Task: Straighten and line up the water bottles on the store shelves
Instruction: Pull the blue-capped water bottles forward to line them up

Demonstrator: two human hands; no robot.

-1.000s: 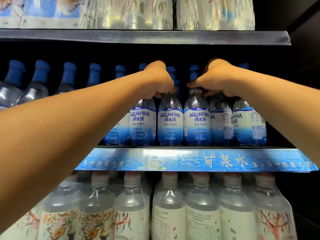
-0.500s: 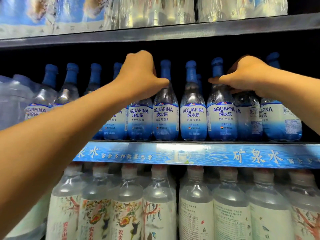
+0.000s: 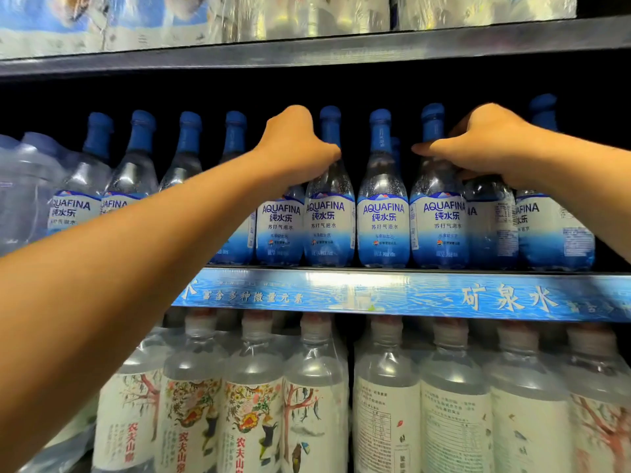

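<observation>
A row of blue-capped Aquafina bottles stands at the front of the middle shelf (image 3: 392,291). My left hand (image 3: 295,145) grips the neck of one bottle (image 3: 280,230), whose cap is hidden under the hand. My right hand (image 3: 478,145) grips the neck of another bottle (image 3: 491,223), whose label is turned sideways so only the small print faces out. Between my hands stand three bottles (image 3: 382,220) with their labels facing forward. More bottles of the same kind (image 3: 136,165) run to the left behind my left forearm.
Shrink-wrapped packs of white-labelled bottles (image 3: 252,404) fill the lower shelf. Wrapped packs (image 3: 307,15) sit on the upper shelf, whose metal edge (image 3: 341,49) hangs low over the bottle caps. A large clear jug (image 3: 24,192) stands at the far left.
Both hands have shifted left along the row, each to another bottle neck, and the view has panned left and come closer.
</observation>
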